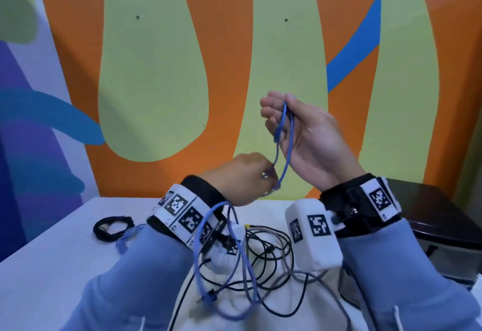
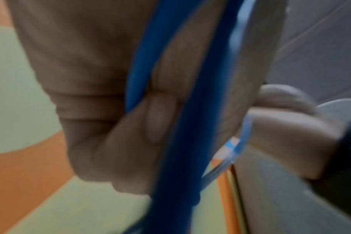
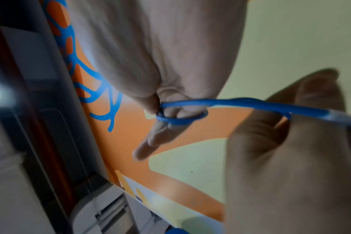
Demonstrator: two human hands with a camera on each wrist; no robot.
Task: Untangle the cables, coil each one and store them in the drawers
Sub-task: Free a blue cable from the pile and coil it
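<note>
I see the white table (image 1: 47, 273) spread under everything, and I place the rest against it. At its right end stands a dark cabinet (image 1: 427, 216); whether its drawers are open I cannot tell. On the table's middle, near its front edge, lies the tangle of black and grey cables (image 1: 271, 252), looped over and through each other. Toward the table's back left lies a coiled black cable (image 1: 110, 227), apart from the tangle.

Above the table my right hand (image 1: 300, 135) is raised highest, palm turned toward me, fingers curled around the top of the blue cable (image 1: 283, 132); in the right wrist view the cable (image 3: 182, 119) makes a small loop around those fingers (image 3: 170, 131). My left hand (image 1: 245, 176) sits lower and just left of it, over the table's back edge, fingers closed in a pinch on the same blue cable near its clear plug end. In the left wrist view the fingers (image 2: 114, 142) are bent with the cable (image 2: 176, 142) running across them, though that picture is blurred. From the left hand the blue cable drops in wide loops over my left forearm and down into the tangle on the table.
</note>
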